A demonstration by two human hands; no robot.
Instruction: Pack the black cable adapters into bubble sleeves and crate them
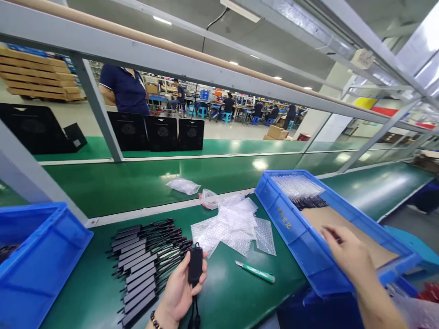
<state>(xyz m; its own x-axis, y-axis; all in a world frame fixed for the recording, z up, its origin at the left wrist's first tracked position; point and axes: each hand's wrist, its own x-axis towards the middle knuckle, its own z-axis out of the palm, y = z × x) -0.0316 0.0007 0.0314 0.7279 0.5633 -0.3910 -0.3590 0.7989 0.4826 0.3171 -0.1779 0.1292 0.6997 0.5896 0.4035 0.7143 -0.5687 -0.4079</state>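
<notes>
My left hand (183,285) is closed around a small black power adapter (195,266), held upright, with its cable looped at the top and hanging below. My right hand (346,249) is over the near part of a blue bin (291,233), slightly blurred; its fingers are loosely curled, thumb apart, and I see nothing in them. Left of my left hand, several black adapters (137,269) lie in a row with their cables pointing right. Beyond it is a pile of clear bubble-wrap bags (236,221). A green utility knife (255,272) lies between my hands, blade exposed.
Bubble-wrapped pieces (298,187) fill the blue bin's far end, beside a cardboard sheet (329,219). Another blue bin (44,256) stands at the left. Crumpled plastic (183,186) lies farther back. Metal frame posts (98,107) rise beyond, with black panels (163,133) and a person (125,91) behind.
</notes>
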